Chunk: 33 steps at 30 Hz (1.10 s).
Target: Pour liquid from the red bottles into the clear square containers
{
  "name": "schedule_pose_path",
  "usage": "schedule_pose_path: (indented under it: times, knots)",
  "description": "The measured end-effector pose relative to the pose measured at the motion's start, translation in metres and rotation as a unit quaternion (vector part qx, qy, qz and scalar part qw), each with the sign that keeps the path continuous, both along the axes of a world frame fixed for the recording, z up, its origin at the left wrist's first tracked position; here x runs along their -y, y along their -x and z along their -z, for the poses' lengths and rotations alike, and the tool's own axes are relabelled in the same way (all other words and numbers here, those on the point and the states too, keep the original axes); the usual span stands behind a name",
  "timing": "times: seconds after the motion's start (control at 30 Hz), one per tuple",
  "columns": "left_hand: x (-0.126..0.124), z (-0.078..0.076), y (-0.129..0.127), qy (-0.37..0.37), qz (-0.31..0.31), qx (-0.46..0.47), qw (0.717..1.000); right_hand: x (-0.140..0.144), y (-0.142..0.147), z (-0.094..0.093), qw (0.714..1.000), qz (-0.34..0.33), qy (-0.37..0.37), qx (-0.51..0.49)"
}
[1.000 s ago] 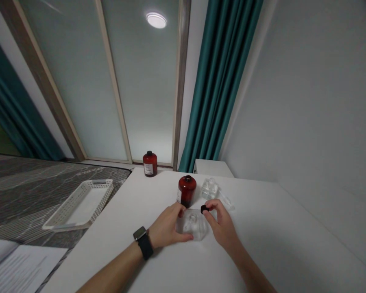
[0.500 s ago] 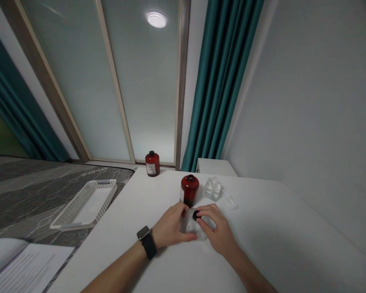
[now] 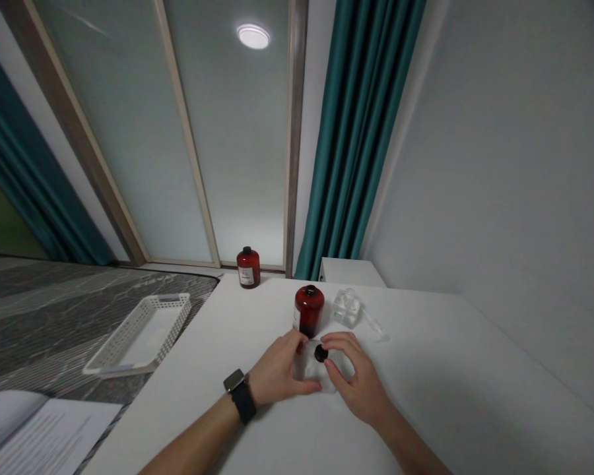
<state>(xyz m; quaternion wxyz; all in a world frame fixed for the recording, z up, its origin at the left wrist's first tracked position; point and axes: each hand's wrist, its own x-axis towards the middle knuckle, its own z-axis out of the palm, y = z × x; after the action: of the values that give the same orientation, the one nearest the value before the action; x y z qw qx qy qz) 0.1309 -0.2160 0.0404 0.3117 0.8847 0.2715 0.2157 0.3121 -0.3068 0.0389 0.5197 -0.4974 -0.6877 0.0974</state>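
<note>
A clear square-looking bottle (image 3: 311, 369) stands on the white table (image 3: 257, 439), with a round black cap (image 3: 321, 353) on its top. My left hand (image 3: 278, 371), a black watch on its wrist, curls around the bottle's left side, thumb across the near face. At the cap's right edge, the curved thumb and fingers of my right hand (image 3: 355, 374) pinch it. Just beyond the bottle is a red-brown bottle (image 3: 309, 307) with an uncovered neck. To its right sit a clear glass piece (image 3: 346, 307) and a clear dropper-like stick (image 3: 375, 324).
A second red-brown bottle (image 3: 248, 269) with a black cap and white label stands at the table's far left corner. Left of the table are a white basket (image 3: 171, 343) and an open book (image 3: 64, 429). A white cabinet (image 3: 351, 272) lies behind the far edge.
My right fingers have shifted slightly right around the black cap, so more of the cap shows. My left hand keeps its hold on the clear bottle.
</note>
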Motion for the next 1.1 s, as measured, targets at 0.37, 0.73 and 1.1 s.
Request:
schedule_pose_path:
  times: [0.37,0.73,1.1]
  knots:
    - [0.0004,-0.0023,-0.0002,0.009,0.003,-0.005,1.0,-0.0012,-0.001,-0.0007,1.0,-0.023,0.006,0.0]
    - [-0.0014,0.0012,0.0003,0.004,0.011,-0.002,1.0,-0.0018,-0.0015,0.0023,1.0,-0.022,0.005,-0.011]
    - [-0.0014,0.0027,-0.0001,0.006,0.006,-0.007,1.0,-0.0036,0.0025,0.0053,0.999,0.002,0.036,-0.032]
